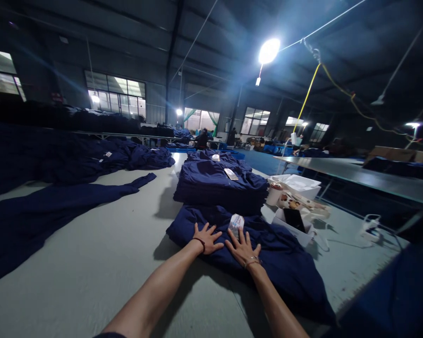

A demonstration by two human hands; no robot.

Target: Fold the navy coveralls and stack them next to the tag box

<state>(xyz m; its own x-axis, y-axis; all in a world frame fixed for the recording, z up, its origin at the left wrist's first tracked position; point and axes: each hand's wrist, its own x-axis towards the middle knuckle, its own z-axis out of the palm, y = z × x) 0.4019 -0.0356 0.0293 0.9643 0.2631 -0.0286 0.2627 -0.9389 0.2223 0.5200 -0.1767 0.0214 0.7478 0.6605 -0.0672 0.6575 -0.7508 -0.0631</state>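
A navy garment [285, 263] lies in front of me on the pale table, its right part spread toward the table's edge. My left hand [207, 238] rests on it with fingers spread. Just to the right, my right hand [244, 248] also lies flat on the cloth, fingers apart, its fingertips at the lower end of a printed paper tag [236, 224]. Right behind the garment stands a stack of folded navy garments [222, 188] with another tag [231, 174] on top.
Navy garments [56, 202] lie heaped along the left of the table [127, 230]. To the right are a white box with a black phone [294, 219], a cup [274, 193], a white foam tray [299, 184] and a white cabled device [371, 227]. A yellow cord [306, 98] hangs above.
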